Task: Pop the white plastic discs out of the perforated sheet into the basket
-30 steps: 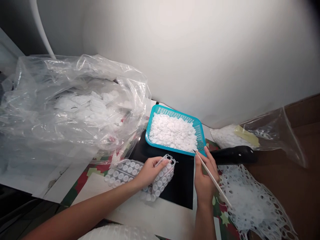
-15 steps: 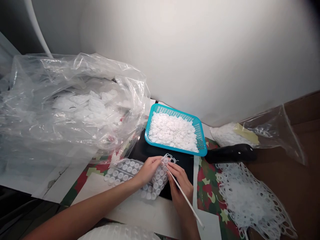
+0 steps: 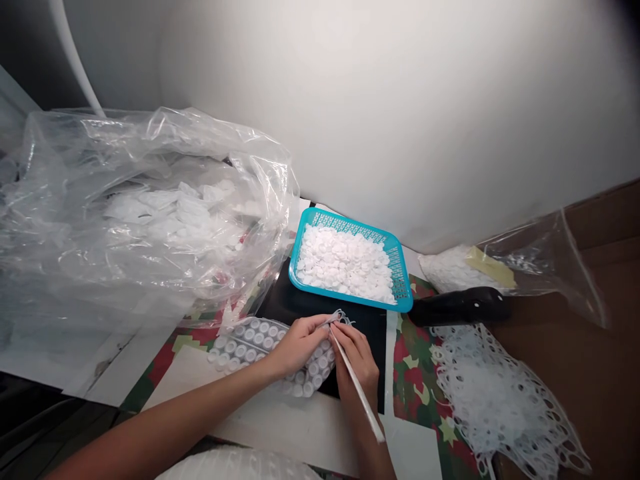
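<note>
A translucent plastic sheet with rows of round white cap-like pieces (image 3: 260,331) lies bent over the black surface. My left hand (image 3: 303,341) is closed on the sheet's upper right end, thumb and fingers pinching it. A strip of empty rings (image 3: 341,316) curls up just beyond my fingertips. My right hand (image 3: 359,363) meets the left at that end and grips a thin white stick (image 3: 361,393), which slants down toward me. The stick's tip is hidden between my fingers. Just beyond both hands stands a blue basket (image 3: 345,298) filled with loose white round pieces (image 3: 345,261).
A large clear plastic bag (image 3: 240,147) with white pieces inside spreads over the left. On the right lie a smaller clear bag (image 3: 545,253), a black elongated object (image 3: 460,307) and a pile of empty ring webbing (image 3: 505,400). A pale wall (image 3: 425,120) rises behind.
The stick's lower end has swung left and up, and my right hand has shifted slightly left. The sheet's held end has tilted, with its rings now more edge-on between my fingers.
</note>
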`<state>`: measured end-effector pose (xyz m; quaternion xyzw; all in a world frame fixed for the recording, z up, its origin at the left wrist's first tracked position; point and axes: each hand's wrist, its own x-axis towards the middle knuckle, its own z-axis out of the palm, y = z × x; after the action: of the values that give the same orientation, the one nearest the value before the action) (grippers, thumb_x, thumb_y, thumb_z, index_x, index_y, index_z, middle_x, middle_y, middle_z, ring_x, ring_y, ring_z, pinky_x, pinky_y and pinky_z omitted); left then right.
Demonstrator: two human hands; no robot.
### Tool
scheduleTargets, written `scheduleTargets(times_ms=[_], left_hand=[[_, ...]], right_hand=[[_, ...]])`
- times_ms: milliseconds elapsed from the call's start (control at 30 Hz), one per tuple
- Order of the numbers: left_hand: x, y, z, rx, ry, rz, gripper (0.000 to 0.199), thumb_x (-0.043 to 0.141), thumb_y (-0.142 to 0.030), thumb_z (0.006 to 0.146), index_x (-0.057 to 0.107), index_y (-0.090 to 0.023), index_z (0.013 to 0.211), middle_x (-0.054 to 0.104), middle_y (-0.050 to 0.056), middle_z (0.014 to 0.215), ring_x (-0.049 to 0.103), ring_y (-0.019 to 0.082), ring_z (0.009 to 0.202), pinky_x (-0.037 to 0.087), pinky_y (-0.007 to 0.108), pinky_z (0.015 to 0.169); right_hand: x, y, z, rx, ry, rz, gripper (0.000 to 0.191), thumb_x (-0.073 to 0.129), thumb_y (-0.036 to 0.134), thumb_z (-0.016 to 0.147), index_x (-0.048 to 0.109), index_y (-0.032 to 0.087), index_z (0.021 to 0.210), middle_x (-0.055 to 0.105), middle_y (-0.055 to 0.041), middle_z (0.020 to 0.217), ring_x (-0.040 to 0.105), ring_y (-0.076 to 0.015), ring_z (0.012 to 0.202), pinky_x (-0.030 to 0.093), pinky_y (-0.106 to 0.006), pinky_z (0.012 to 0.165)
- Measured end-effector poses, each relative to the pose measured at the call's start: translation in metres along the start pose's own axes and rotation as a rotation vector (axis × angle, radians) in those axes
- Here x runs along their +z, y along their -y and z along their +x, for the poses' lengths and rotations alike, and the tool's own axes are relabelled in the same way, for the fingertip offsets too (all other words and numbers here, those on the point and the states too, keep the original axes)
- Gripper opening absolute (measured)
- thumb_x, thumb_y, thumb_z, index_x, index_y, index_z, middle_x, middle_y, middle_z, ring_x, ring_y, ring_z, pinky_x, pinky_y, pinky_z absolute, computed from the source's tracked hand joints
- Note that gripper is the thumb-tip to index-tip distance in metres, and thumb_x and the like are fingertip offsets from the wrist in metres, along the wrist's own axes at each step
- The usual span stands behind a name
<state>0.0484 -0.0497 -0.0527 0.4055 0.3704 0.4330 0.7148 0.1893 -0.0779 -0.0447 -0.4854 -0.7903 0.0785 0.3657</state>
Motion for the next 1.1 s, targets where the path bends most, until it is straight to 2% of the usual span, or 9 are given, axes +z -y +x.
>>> scheduleTargets(times_ms=[200, 367, 533, 700, 767, 900, 1033, 1100], left_hand=[[0.000, 0.003, 0.000, -0.012, 0.003, -0.001, 0.031, 0.053, -0.027, 0.086, 0.066, -0.016, 0.111, 0.069, 0.005, 0.103, 0.059, 0.023, 0.100, 0.042, 0.032, 0.093], [-0.001, 0.006, -0.002, -0.084, -0.034, 0.020, 0.047, 0.055, -0.023, 0.083, 0.054, -0.015, 0.129, 0.069, 0.007, 0.106, 0.060, 0.023, 0.096, 0.043, 0.033, 0.087], [-0.001, 0.004, 0.000, -0.089, -0.037, 0.019, 0.039, 0.053, -0.020, 0.081, 0.063, -0.016, 0.119, 0.069, 0.005, 0.101, 0.059, 0.020, 0.090, 0.042, 0.028, 0.079], [-0.003, 0.005, 0.002, -0.091, -0.057, 0.007, 0.031, 0.048, -0.015, 0.078, 0.069, -0.015, 0.100, 0.068, 0.001, 0.086, 0.059, 0.016, 0.079, 0.041, 0.024, 0.070], [-0.003, 0.004, 0.002, -0.098, -0.056, 0.007, 0.031, 0.047, -0.015, 0.077, 0.069, -0.015, 0.100, 0.068, 0.001, 0.083, 0.058, 0.016, 0.075, 0.040, 0.023, 0.067], [-0.002, 0.001, 0.003, -0.114, -0.053, 0.015, 0.030, 0.051, -0.015, 0.076, 0.069, -0.014, 0.100, 0.070, 0.002, 0.084, 0.061, 0.017, 0.076, 0.041, 0.024, 0.067], [0.000, -0.002, 0.002, -0.108, -0.051, 0.030, 0.033, 0.061, -0.015, 0.072, 0.068, -0.013, 0.104, 0.071, 0.005, 0.097, 0.063, 0.022, 0.091, 0.044, 0.028, 0.080], [0.000, -0.003, 0.002, -0.100, -0.048, 0.040, 0.036, 0.064, -0.016, 0.072, 0.066, -0.012, 0.107, 0.071, 0.007, 0.101, 0.063, 0.024, 0.095, 0.045, 0.029, 0.083]], right_hand=[[-0.001, -0.003, -0.002, -0.037, -0.047, -0.043, 0.031, 0.049, 0.008, 0.091, 0.062, 0.020, 0.116, 0.068, -0.0092, 0.110, 0.063, -0.0215, 0.103, 0.053, -0.039, 0.089], [-0.010, -0.007, 0.002, -0.024, -0.195, -0.102, 0.034, 0.051, 0.004, 0.089, 0.060, 0.019, 0.118, 0.069, -0.0089, 0.107, 0.064, -0.0219, 0.099, 0.054, -0.039, 0.085], [-0.020, -0.010, 0.017, 0.039, -0.297, -0.175, 0.025, 0.054, 0.010, 0.090, 0.064, 0.019, 0.111, 0.071, -0.0084, 0.103, 0.066, -0.0221, 0.094, 0.053, -0.038, 0.084], [-0.039, -0.025, 0.035, 0.153, -0.469, -0.236, 0.028, 0.052, 0.014, 0.092, 0.061, 0.015, 0.119, 0.067, -0.0131, 0.112, 0.063, -0.0246, 0.103, 0.050, -0.040, 0.089], [-0.047, -0.033, 0.043, 0.181, -0.437, -0.198, 0.026, 0.053, 0.016, 0.092, 0.063, 0.015, 0.117, 0.066, -0.0127, 0.116, 0.061, -0.0253, 0.109, 0.048, -0.041, 0.094], [-0.051, -0.035, 0.050, 0.216, -0.261, -0.181, 0.020, 0.056, 0.024, 0.091, 0.070, 0.017, 0.103, 0.056, -0.0106, 0.132, 0.057, -0.0265, 0.116, 0.046, -0.040, 0.097], [-0.044, -0.020, 0.032, 0.244, -0.174, -0.079, 0.019, 0.055, 0.025, 0.090, 0.070, 0.020, 0.100, 0.057, -0.0089, 0.129, 0.057, -0.0244, 0.115, 0.046, -0.040, 0.098], [-0.040, -0.011, 0.017, 0.248, -0.056, -0.032, 0.020, 0.055, 0.024, 0.090, 0.069, 0.022, 0.104, 0.057, -0.0076, 0.126, 0.057, -0.0232, 0.114, 0.048, -0.039, 0.096]])
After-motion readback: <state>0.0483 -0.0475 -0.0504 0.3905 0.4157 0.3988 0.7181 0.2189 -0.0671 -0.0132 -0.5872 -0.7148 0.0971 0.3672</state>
